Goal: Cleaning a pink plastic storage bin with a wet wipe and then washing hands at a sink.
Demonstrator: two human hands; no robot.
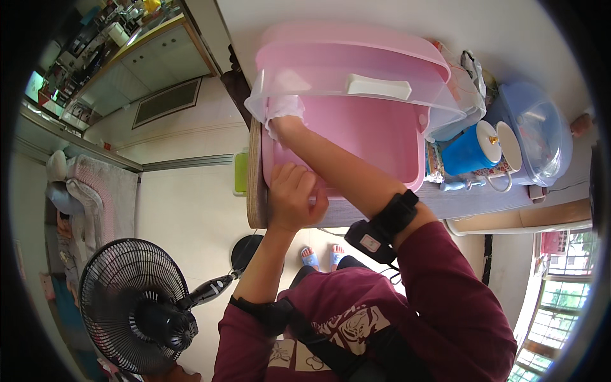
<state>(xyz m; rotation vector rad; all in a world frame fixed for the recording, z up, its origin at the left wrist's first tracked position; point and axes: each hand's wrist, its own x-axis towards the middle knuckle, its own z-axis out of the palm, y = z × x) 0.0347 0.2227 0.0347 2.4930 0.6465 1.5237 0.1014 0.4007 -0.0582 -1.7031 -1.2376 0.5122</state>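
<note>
A pink plastic storage box [367, 138] with a raised clear lid flap [324, 86] and a white handle [379, 87] stands on the table before me. My right hand [285, 119] reaches into its left side, with a white cloth [285, 106] around or under the fingers; the cloth hides them, and part shows through the clear flap. My left hand [297, 196] rests at the box's near left rim, fingers curled; the frame does not settle whether it grips the rim.
Right of the box stand a blue lidded cup [465, 150], a patterned mug [507, 148], and a blue container with a clear lid [544, 133]. Plastic bags [465, 95] lie behind them. A black standing fan [136, 305] is at the lower left, near my left arm.
</note>
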